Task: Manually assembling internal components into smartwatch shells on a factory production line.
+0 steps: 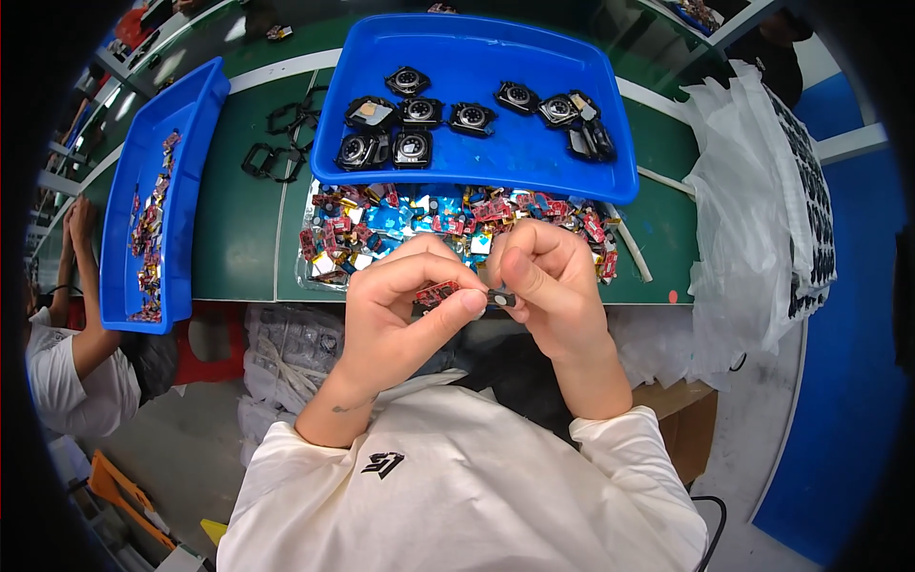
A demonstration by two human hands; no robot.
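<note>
Close to my body, over the table's near edge, both hands meet. My left hand (396, 310) is closed, pinching a small red circuit board (434, 294) between thumb and fingers. My right hand (558, 296) is closed too, its fingertips on a small black part (500, 298) with a pale round spot. The black part touches the left thumb tip; whether it is joined to the board is hidden by the fingers. Just beyond my hands lies a spread of similar red boards (486, 208) mixed with white, gold and blue bits.
Behind the pile, a blue tray (477, 172) holds several black watch housings (472, 118). Another blue tray (195, 191) with red boards stands left. Black frames (272, 162) lie between them. White plastic sheeting (729, 191) is stacked right. Another person (81, 372) sits at far left.
</note>
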